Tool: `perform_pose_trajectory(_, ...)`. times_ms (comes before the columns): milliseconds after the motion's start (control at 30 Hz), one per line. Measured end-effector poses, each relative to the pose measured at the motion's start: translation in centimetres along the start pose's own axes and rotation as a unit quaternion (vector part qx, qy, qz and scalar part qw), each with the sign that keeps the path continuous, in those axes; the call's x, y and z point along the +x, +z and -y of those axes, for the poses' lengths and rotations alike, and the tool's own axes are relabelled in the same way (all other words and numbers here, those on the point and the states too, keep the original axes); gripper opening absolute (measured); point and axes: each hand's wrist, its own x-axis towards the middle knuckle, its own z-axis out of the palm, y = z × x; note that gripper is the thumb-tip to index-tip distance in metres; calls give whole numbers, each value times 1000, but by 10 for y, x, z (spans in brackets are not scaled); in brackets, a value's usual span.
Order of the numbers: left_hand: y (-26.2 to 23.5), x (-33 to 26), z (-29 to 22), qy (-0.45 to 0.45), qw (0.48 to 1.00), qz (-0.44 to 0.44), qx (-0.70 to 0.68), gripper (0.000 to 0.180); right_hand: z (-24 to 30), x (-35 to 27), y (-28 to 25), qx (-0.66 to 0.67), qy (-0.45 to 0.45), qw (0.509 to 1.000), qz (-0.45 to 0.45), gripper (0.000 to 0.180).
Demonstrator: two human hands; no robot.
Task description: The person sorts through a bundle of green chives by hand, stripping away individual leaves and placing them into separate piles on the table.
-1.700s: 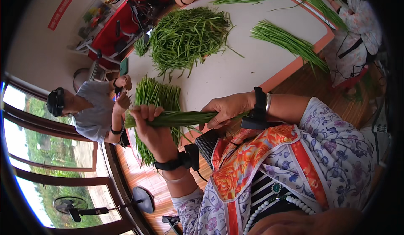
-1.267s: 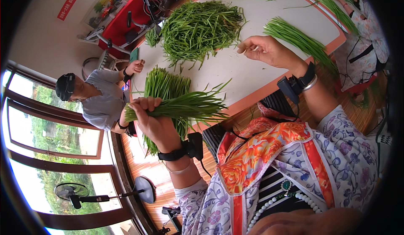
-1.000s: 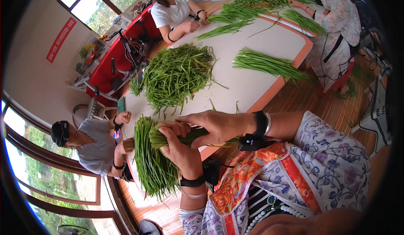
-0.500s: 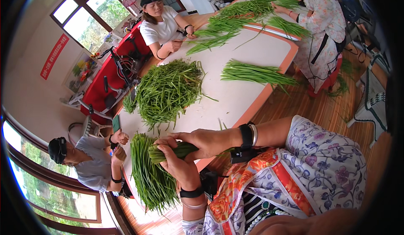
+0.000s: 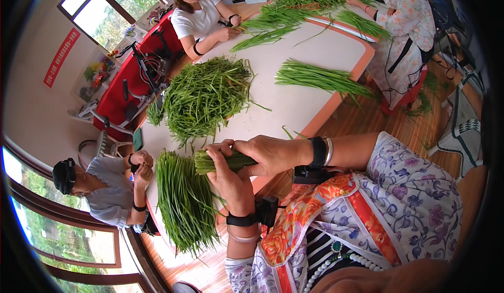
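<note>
A bunch of garlic chives [image 5: 227, 161] is gripped by both my hands above the near table edge, its cut ends pointing left. My left hand [image 5: 231, 184] wraps round it from below, thumb up along the front. From the right, my right hand [image 5: 270, 155] closes round the other end, fingers meeting those of the left. Just left of my hands lies a thick heap of long chives [image 5: 184, 204], its tips hanging toward the near edge. Beyond is a tangled pile of shorter green pieces [image 5: 207, 100]. A neat bundle of chives [image 5: 321, 78] lies farther right.
The pale table [image 5: 273, 122] has an orange edge. A person in a grey shirt [image 5: 113, 188] sits at the left, another in a white shirt [image 5: 198, 17] at the far side. A person in a floral top [image 5: 404, 25] works beside more chives [image 5: 315, 4]. A chair [image 5: 464, 128] stands right.
My hands have lifted slightly up and away from the long heap, still gripping the bunch. The whole view has shifted a little. The white-shirted person's hands have moved closer together.
</note>
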Motion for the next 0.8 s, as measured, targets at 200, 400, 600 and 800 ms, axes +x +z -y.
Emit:
perform_pose_trajectory(200,-10,5,17,-46,996,36,-74,27,2,-4,-12,-94,86,991,49,39)
perform_pose_trajectory(400,-10,6,30,-148,964,128,-182,44,-10,-16,-48,-142,169,971,87,35)
perform_pose_trajectory(600,-57,-7,34,-147,976,77,141,47,9,-23,-172,-304,240,922,0,31)
perform_pose_trajectory(800,-129,-15,58,-44,956,-25,288,20,-27,-45,-250,-476,217,852,-34,33)
